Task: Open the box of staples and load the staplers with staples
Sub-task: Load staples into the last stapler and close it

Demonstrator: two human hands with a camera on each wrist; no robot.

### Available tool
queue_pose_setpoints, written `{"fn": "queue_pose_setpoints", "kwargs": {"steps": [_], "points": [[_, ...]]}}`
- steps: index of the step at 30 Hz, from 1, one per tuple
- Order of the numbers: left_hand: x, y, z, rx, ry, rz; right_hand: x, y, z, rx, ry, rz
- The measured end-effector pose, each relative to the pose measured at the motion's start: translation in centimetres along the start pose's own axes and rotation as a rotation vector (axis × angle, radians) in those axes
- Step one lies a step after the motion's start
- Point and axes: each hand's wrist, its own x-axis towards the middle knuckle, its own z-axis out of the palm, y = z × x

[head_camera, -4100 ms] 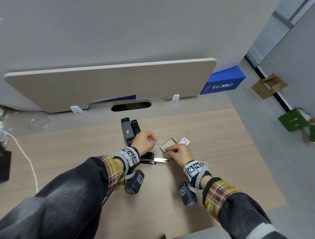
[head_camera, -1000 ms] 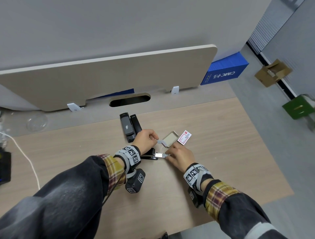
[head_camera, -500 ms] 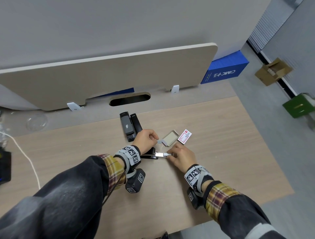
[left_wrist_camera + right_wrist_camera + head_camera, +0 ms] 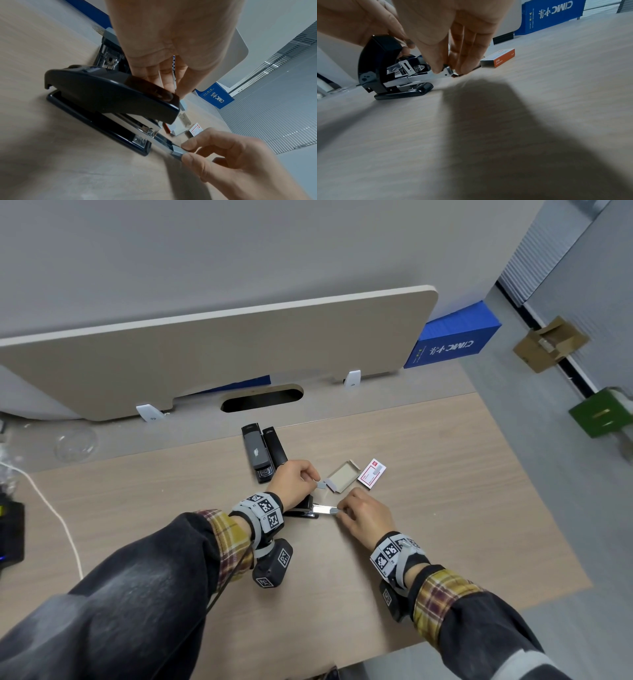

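A black stapler (image 4: 301,509) lies on the desk with its lid (image 4: 109,92) raised and its metal magazine (image 4: 419,77) drawn out to the right. My right hand (image 4: 340,510) pinches the magazine's tip (image 4: 178,152) between thumb and forefinger. My left hand (image 4: 317,479) hovers over the stapler's lid and pinches a short grey strip of staples (image 4: 322,484). Just beyond the hands sit the open cardboard tray (image 4: 342,477) and the red and white staple box sleeve (image 4: 372,477). Two more black staplers (image 4: 257,453) lie side by side farther back.
A beige partition board (image 4: 222,347) stands along the desk's back edge above a cable slot (image 4: 262,400). A white cable (image 4: 58,518) runs down the left side. On the floor at the right are a blue box (image 4: 452,340) and cartons (image 4: 548,344).
About four seconds ago my right hand was at the cardboard tray; it has dropped to the stapler's magazine tip. My left hand still holds the staple strip. In the last second almost nothing moved.
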Motion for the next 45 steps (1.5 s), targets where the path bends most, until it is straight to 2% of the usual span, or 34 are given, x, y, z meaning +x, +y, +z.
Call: {"fn": "queue_pose_setpoints", "kwargs": {"steps": [10, 23, 28, 34, 38, 45], "points": [[-0.1, 0.1, -0.1, 0.008, -0.01, 0.001, 0.1, 0.0, -0.6, 0.03, 0.004, 0.013], [-0.1, 0.0, 0.1, 0.016, -0.015, 0.006, 0.1, 0.1, -0.4, 0.012, -0.064, 0.035], [0.0, 0.0, 0.3, 0.009, -0.008, 0.003, 0.0, -0.7, -0.6, -0.01, -0.034, -0.066], [-0.1, 0.3, 0.4, 0.04, -0.099, -0.007, 0.5, -1.4, -1.6, 0.036, 0.116, 0.013], [-0.4, 0.6, 0.5, 0.032, -0.139, -0.001, 0.8, -1.8, -2.3, 0.032, 0.113, -0.074], [-0.3, 1.0, 0.5, -0.021, -0.147, 0.006, 1.2, -2.5, -2.8, -0.008, 0.119, -0.119]]}}
